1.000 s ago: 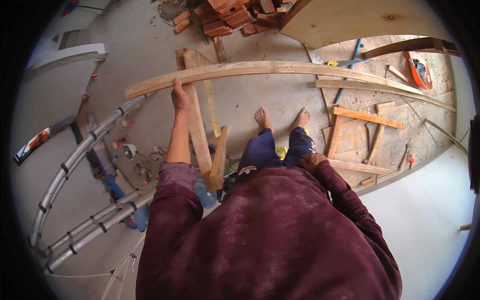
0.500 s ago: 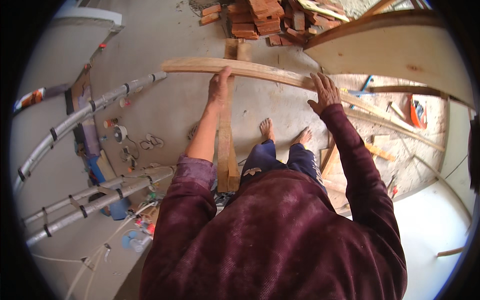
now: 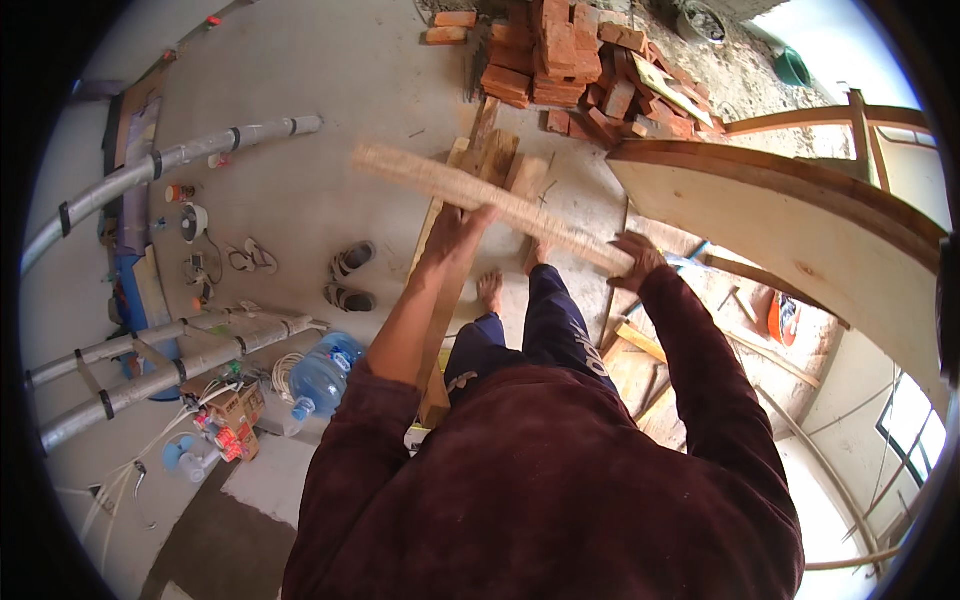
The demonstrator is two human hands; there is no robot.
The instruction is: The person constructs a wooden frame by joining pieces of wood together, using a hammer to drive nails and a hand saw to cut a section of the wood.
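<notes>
I hold a long, slightly curved wooden strip (image 3: 490,200) in the air above the floor, slanting from upper left to lower right. My left hand (image 3: 455,228) grips it near its middle. My right hand (image 3: 635,258) grips its lower right end. My bare feet stand on the concrete floor below it, beside a flat wooden plank (image 3: 455,270) lying on the ground.
A pile of red bricks (image 3: 560,55) lies at the back. A large curved plywood form (image 3: 800,230) stands to the right. Grey pipes (image 3: 160,160), sandals (image 3: 350,275), a blue water bottle (image 3: 320,375) and loose cables are on the left. Wooden offcuts litter the floor on the right.
The wooden strip has swung round from lying across the view to slanting down to the right, and looks blurred. My view has turned so the bricks and sandals show more.
</notes>
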